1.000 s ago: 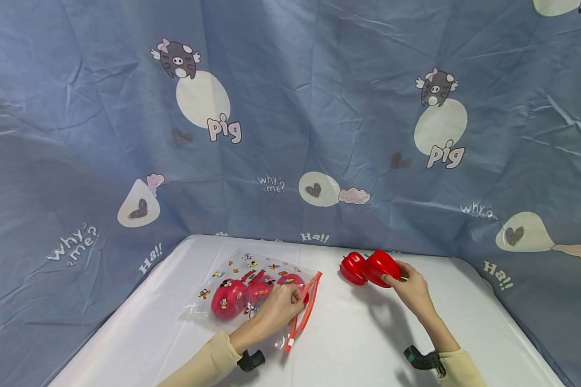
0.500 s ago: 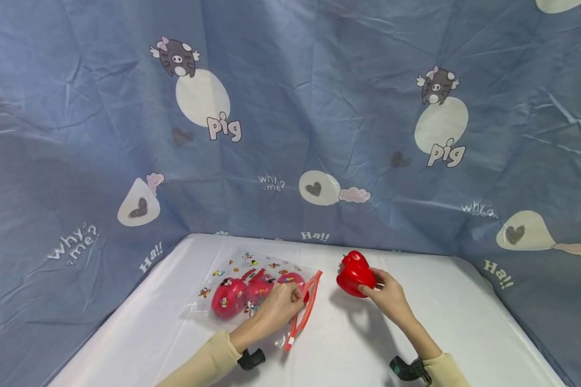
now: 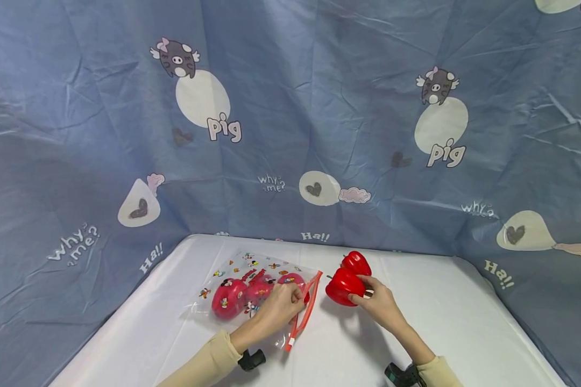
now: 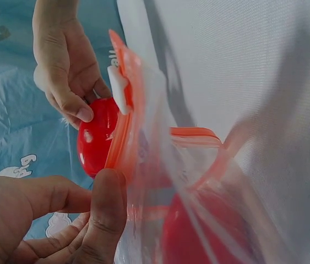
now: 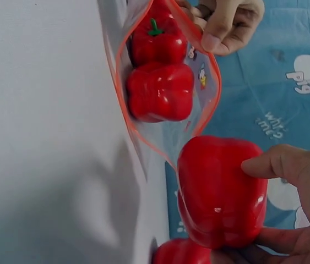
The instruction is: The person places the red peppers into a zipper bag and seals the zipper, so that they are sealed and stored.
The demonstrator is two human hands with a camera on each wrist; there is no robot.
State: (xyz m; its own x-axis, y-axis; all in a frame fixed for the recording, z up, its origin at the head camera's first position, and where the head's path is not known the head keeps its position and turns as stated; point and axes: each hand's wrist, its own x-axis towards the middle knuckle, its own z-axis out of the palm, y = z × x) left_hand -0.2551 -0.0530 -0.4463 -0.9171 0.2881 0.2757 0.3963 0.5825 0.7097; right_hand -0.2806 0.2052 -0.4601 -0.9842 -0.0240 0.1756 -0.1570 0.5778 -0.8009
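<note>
My left hand (image 3: 283,305) pinches the orange-red edge of a clear zip bag (image 4: 127,110) printed with cartoon figures, holding its mouth apart. Inside the bag lie several red bell peppers (image 5: 160,92), one showing a green stem. In my right hand (image 3: 381,305) is another red bell pepper (image 3: 345,287), gripped between thumb and fingers above the table, a short way right of the bag's mouth. In the right wrist view this held pepper (image 5: 221,190) is just outside the opening. Behind it a further red pepper (image 3: 357,262) rests on the table, partly covered by the held one.
The table (image 3: 339,355) has a white cover. A blue cloth (image 3: 281,134) with pig prints hangs behind it and along its sides. A white slider (image 3: 290,341) sits at the near end of the bag's zip.
My right hand has carried the red bell pepper leftward and a little nearer, towards the bag, uncovering more of the pepper behind. My left hand has stayed at the bag's edge.
</note>
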